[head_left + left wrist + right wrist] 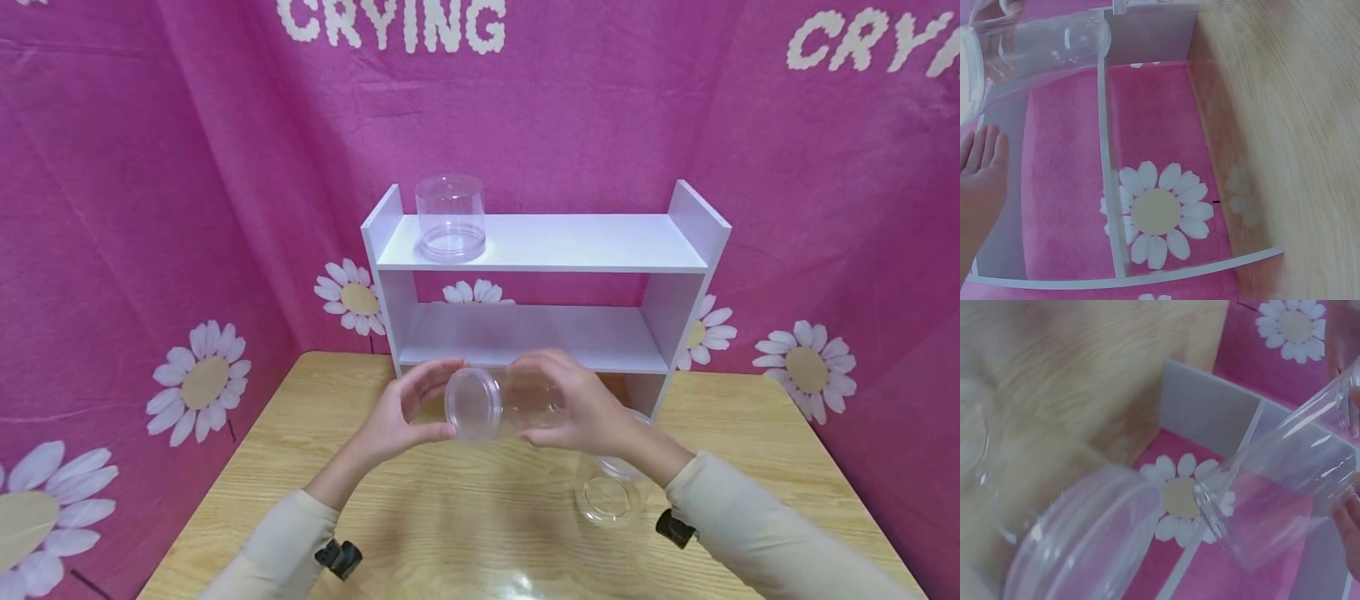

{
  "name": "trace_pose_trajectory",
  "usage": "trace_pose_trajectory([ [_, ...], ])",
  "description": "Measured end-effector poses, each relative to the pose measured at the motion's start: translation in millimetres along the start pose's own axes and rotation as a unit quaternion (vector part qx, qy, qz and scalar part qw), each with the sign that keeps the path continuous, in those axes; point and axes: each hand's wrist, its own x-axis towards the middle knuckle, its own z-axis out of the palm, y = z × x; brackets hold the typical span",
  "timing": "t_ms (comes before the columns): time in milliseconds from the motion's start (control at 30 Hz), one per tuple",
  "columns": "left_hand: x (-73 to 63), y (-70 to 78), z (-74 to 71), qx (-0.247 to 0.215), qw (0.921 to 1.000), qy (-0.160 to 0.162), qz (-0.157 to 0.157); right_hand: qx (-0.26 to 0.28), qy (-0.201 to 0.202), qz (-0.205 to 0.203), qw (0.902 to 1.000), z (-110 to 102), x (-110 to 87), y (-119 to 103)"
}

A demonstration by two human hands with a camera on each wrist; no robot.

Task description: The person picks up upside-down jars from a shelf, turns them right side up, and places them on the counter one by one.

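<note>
Nearest, two beige sleeves (772, 525) reach in over the light wood-grained desk (450, 533), a small black device (677, 528) at each wrist. Just past the right one, clear round plastic ware (602, 500) rests on the desk, partly behind the right forearm; whether it is one container or two is hard to tell. Farther in, above the desk and in front of the shelf, a clear cylindrical plastic jar (506, 404) is held sideways, its long axis running roughly left to right. The right hand (585, 408) grips its body, thumb on the near side and fingers curled over the far side. The jar lies just to the right of the left hand (408, 412), its ringed round end facing that palm; the left hand is spread, fingers extended, thumb close to the rim, and contact there cannot be made out. The right hand is thus the nearer one, on the jar itself. Beyond stands a white two-tier shelf (585, 242), with a wide clear plastic jar (450, 217) upright at the left of its top tier. Farthest hangs a magenta cloth (562, 108) with white daisies (202, 383) and white lettering (390, 25).
</note>
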Motion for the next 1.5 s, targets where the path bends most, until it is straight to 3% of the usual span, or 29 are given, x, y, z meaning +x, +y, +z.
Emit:
trace_pose_trajectory([
  [233,1.0,8.8,6.5,0.024,0.9994,0.022,-0.009,0.128,0.018,0.101,0.9865,9.8,-4.5,-4.2],
  [467,1.8,6.5,13.6,0.065,0.9961,0.053,-0.027,0.195,0.010,0.142,0.9703,21.9,-12.0,-0.6],
  [667,0.9,1.0,16.4,0.078,0.9946,0.058,-0.037,0.211,-0.012,0.161,0.9639,27.2,-16.8,2.8],
  [900,2.4,-1.4,17.7,0.095,0.9930,0.049,-0.050,0.225,-0.027,0.154,0.9617,31.0,-18.8,5.3],
  [1133,3.6,-4.6,16.8,0.105,0.9917,0.030,-0.067,0.225,-0.037,0.193,0.9544,37.0,-26.4,6.9],
  [1333,3.9,-12.0,1.3,0.093,0.9936,0.041,-0.050,0.223,-0.032,0.217,0.9498,46.0,-37.6,11.2],
  [1500,1.8,-14.2,-17.3,0.099,0.9900,0.076,-0.065,0.217,-0.008,0.224,0.9499,57.1,-45.0,12.9],
])
